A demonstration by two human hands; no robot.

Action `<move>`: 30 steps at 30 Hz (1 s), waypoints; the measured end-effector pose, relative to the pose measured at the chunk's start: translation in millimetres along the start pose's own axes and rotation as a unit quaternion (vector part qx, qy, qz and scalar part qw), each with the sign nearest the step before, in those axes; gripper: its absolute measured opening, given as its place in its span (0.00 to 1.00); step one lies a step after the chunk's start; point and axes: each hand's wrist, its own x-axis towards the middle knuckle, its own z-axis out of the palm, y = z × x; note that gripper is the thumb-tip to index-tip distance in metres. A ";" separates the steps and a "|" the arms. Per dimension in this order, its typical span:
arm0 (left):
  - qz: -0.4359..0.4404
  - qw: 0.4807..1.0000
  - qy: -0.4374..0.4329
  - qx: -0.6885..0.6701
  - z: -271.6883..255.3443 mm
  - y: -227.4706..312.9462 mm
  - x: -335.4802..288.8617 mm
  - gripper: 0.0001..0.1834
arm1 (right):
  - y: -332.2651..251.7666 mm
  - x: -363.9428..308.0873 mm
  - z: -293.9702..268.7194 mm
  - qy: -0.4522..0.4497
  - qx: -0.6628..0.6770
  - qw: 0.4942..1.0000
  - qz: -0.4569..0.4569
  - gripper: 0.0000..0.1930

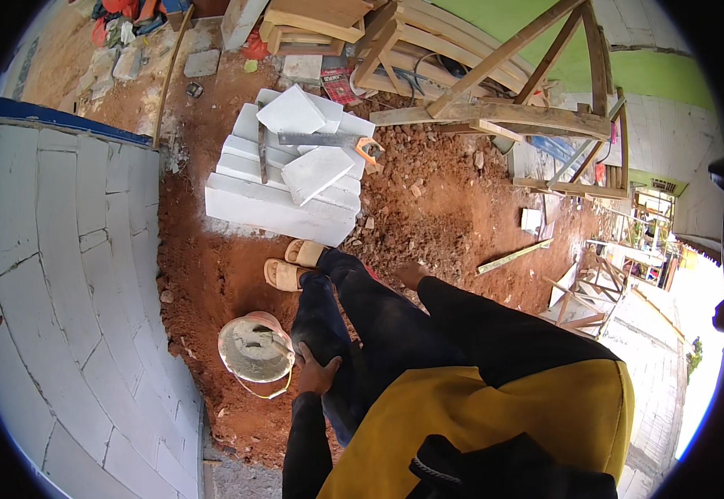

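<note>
My left hand point(318, 373) rests on my trouser leg at the knee, with its fingers apart and nothing held. Close by on its left stands a bucket point(233, 366) of wet grey mortar, its wire handle hanging down the near side. A trowel point(280, 348) lies in the mortar, partly sunk. On the other side, my right hand point(412, 274) hangs beside my other leg; its fingers are too unclear to read. Beyond my sandals is a stack of white blocks point(279, 212). A handsaw point(320, 140) with an orange grip and a dark narrow bar point(263, 154) lie on top.
A white block wall point(71, 249) runs along the left. Wooden trestle frames point(503, 116) and planks stand at the back right. Reddish soil point(437, 183) with loose lumps surrounds the stack. A pale greenish strip point(515, 256) lies on the ground to the right.
</note>
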 end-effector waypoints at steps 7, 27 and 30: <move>-0.004 0.997 -0.069 -0.016 15.7 -14.2 17.4 0.75 | 23.9 -47.3 23.2 -0.109 0.130 0.973 0.158 0.26; -0.042 0.837 0.438 -0.327 73.3 136.2 109.4 0.28 | 311.0 432.5 -216.8 0.216 0.456 0.840 0.199 0.45; 0.004 0.790 0.559 -0.251 110.1 181.1 123.6 0.26 | 306.0 543.7 -227.3 0.216 0.507 0.815 0.181 0.50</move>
